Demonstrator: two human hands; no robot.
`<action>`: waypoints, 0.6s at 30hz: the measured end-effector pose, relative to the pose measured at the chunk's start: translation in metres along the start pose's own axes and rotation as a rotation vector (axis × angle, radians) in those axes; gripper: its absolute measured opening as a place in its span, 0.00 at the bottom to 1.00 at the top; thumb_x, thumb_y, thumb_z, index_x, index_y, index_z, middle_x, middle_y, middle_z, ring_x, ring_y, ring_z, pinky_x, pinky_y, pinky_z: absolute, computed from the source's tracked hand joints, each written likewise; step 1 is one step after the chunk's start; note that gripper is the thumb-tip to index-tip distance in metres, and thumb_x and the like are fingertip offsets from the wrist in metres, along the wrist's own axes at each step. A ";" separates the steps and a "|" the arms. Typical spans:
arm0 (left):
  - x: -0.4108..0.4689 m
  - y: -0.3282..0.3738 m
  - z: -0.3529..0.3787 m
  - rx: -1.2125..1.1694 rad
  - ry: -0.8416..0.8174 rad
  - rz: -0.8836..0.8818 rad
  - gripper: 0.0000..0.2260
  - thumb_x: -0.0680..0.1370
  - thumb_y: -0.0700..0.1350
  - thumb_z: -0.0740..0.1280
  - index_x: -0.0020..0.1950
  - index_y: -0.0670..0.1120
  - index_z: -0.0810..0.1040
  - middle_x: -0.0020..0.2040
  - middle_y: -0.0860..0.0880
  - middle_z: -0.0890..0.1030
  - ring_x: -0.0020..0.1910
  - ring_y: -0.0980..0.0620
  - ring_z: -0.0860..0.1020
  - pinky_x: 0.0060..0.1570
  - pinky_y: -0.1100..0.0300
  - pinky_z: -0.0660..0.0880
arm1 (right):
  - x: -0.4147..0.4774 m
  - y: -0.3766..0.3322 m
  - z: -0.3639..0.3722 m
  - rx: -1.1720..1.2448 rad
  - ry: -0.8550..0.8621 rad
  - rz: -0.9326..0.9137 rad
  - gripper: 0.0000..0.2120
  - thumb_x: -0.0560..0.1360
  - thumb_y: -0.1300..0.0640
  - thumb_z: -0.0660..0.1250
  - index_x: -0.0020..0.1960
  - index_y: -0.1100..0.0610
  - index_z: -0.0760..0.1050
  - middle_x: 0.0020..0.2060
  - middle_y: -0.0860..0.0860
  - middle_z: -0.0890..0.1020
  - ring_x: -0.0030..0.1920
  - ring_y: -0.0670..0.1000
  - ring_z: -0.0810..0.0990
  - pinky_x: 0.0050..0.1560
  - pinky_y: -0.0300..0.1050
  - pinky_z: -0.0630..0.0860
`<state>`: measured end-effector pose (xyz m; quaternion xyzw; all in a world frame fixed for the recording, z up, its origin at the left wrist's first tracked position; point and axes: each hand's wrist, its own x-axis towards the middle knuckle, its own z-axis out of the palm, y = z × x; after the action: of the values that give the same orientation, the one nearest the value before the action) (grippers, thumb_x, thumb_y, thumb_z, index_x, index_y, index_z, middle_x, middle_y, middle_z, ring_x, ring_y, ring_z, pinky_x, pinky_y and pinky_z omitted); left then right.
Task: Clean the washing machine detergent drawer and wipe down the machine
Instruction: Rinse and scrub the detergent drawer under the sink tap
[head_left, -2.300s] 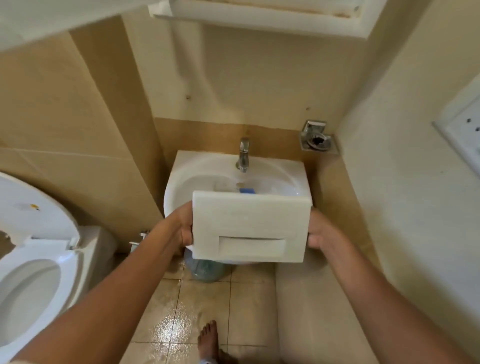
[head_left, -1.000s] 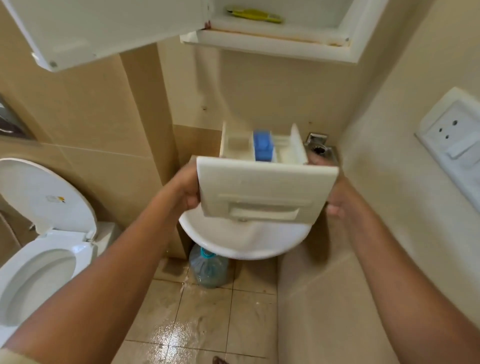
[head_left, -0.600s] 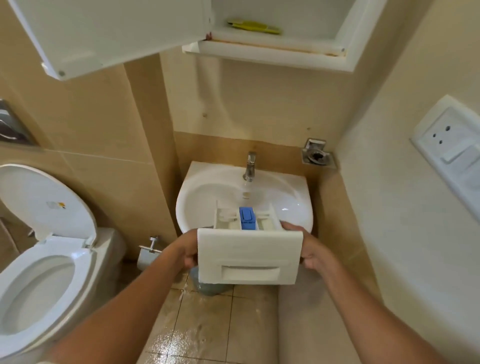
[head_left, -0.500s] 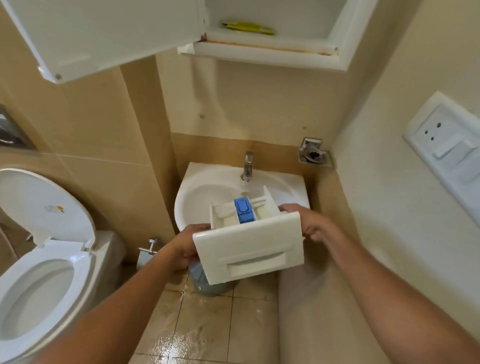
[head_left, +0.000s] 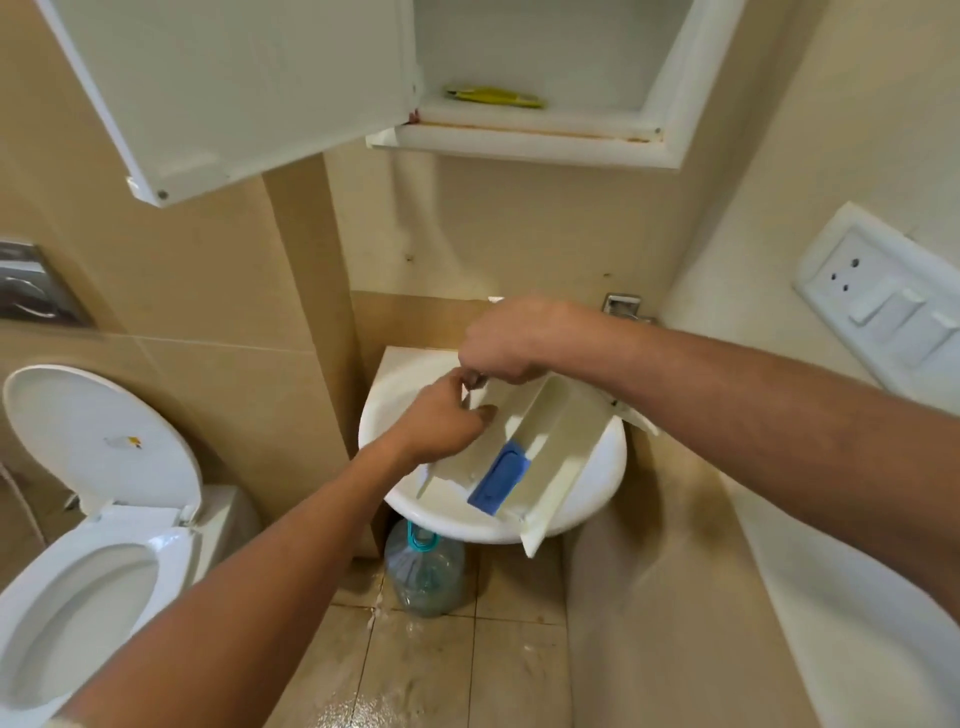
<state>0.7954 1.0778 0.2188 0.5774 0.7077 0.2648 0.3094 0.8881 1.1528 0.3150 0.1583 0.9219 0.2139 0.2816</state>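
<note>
The white detergent drawer (head_left: 550, 436) lies slantwise in the white sink (head_left: 597, 488). Its front panel hangs over the sink's near right rim. A blue insert (head_left: 501, 478) sits in its middle compartment. My left hand (head_left: 436, 431) pinches the drawer's left wall near the far end. My right hand (head_left: 511, 338) hovers over the back of the sink with its fingers curled down at the drawer's far corner. It hides the tap, and I cannot tell whether it grips the tap or the drawer. No washing machine is in sight.
An open toilet (head_left: 78, 571) stands at the left. A large water bottle (head_left: 423, 571) sits under the sink on wet floor tiles (head_left: 441, 675). Overhead, a cabinet door (head_left: 234, 88) hangs open; a yellow item (head_left: 493, 96) lies inside. A socket panel (head_left: 883, 301) is on the right wall.
The drawer went from being held level over the sink by both hands to lying slantwise in the basin. Both hands shifted to its far end, the right one up over the tap.
</note>
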 end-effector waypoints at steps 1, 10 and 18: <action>-0.002 -0.005 0.004 -0.063 0.013 -0.016 0.22 0.80 0.48 0.67 0.73 0.47 0.68 0.63 0.45 0.78 0.59 0.47 0.77 0.55 0.55 0.73 | -0.001 -0.004 0.003 -0.081 0.118 -0.006 0.11 0.81 0.58 0.62 0.59 0.52 0.81 0.53 0.52 0.83 0.53 0.57 0.81 0.48 0.48 0.77; -0.024 -0.059 0.027 -0.498 -0.097 -0.280 0.09 0.83 0.39 0.60 0.55 0.52 0.76 0.49 0.47 0.82 0.48 0.48 0.82 0.42 0.55 0.80 | -0.047 -0.105 0.150 1.266 1.011 1.201 0.08 0.77 0.57 0.69 0.55 0.56 0.75 0.49 0.50 0.80 0.49 0.52 0.79 0.44 0.47 0.78; -0.014 -0.004 -0.001 -0.688 0.007 -0.165 0.10 0.83 0.36 0.59 0.58 0.45 0.78 0.45 0.47 0.84 0.41 0.52 0.85 0.37 0.59 0.80 | -0.048 -0.058 0.132 2.030 0.577 0.920 0.13 0.84 0.49 0.60 0.63 0.54 0.75 0.56 0.49 0.83 0.56 0.52 0.82 0.57 0.46 0.77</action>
<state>0.7941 1.0628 0.2179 0.3793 0.6221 0.4638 0.5039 0.9932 1.1238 0.2099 0.5787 0.5547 -0.5161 -0.3018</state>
